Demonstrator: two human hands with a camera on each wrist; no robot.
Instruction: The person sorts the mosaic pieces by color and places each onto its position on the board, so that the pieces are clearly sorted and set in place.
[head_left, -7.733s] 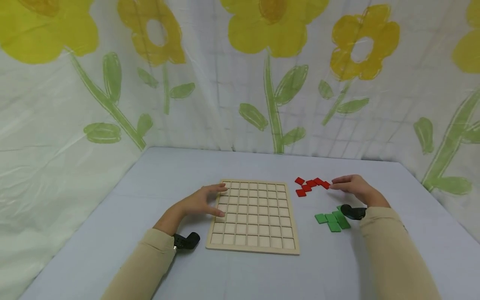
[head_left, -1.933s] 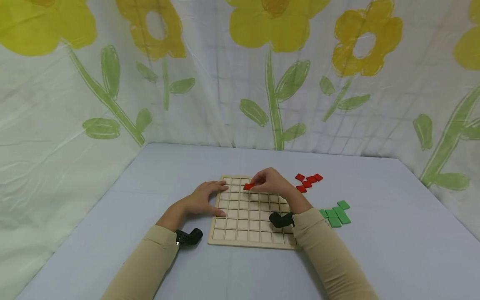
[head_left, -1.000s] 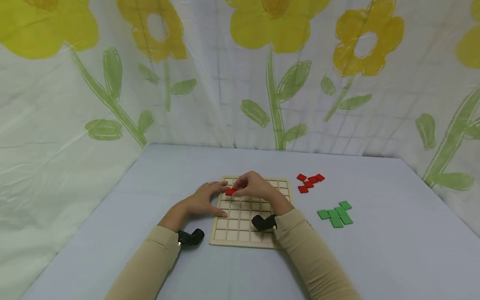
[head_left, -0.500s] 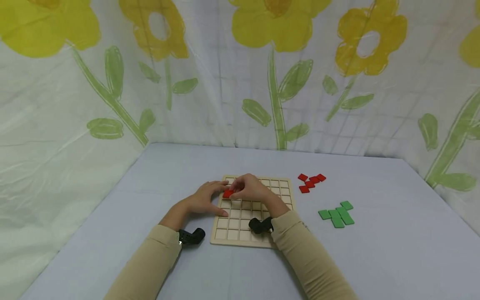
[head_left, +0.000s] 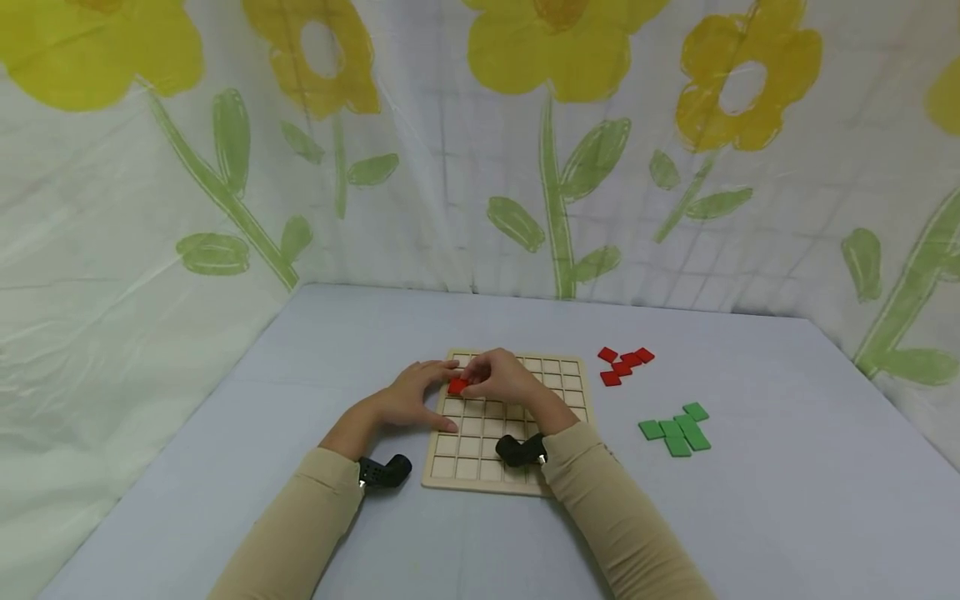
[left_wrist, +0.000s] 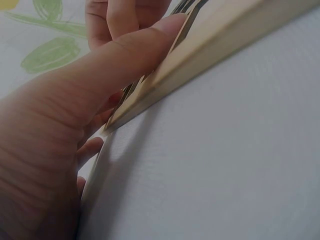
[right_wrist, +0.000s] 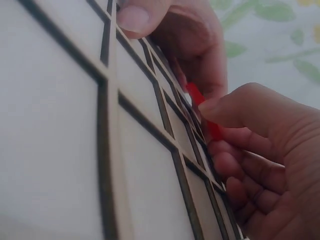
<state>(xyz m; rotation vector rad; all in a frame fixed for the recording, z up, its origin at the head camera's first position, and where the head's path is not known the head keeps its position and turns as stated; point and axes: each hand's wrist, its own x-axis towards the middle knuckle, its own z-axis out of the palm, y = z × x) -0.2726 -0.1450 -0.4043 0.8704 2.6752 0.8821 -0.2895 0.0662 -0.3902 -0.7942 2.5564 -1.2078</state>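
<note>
A pale wooden grid board [head_left: 480,488] lies on the table, its square cells framed by thin raised strips. My left hand [head_left: 401,402] rests on the board's left edge, thumb and fingers spread; in the left wrist view its thumb [left_wrist: 125,57] lies on the rim. Between thumb and fingertips my right hand [head_left: 506,381] pinches a small red square tile [head_left: 457,386] at the left column, near the far end. In the right wrist view this red tile [right_wrist: 194,95] stands tilted at the grid, partly hidden by the fingers.
Several loose red tiles [head_left: 622,368] lie right of the board's far end. Nearer, several green tiles [head_left: 672,428] lie in a cluster on the white table [head_left: 787,467]. Behind the table hangs a flower-printed curtain [head_left: 420,225].
My right hand has gone from the red tiles at the right to the board's left column, carrying one red tile. It has barely moved in the last half second. The left hand stays on the edge.
</note>
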